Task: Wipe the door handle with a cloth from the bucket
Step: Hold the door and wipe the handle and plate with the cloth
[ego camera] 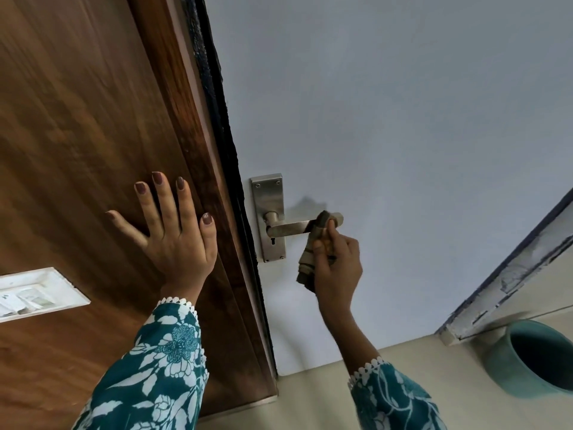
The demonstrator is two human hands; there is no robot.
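Note:
A steel lever door handle (288,227) on a long steel backplate (269,193) is fixed to a pale blue-grey door. My right hand (339,268) grips a bunched grey-brown cloth (310,259) that wraps over the outer end of the lever and hangs down below it. My left hand (173,231) lies flat with fingers spread on the brown wooden panel (77,135) left of the door edge. A teal bucket (533,358) stands on the floor at the lower right; its inside is dark.
A white switch plate (37,293) sits in the wooden panel at the left. A dark strip (214,88) runs along the door edge. A chipped door frame (511,274) slants at the right above the beige floor (310,392).

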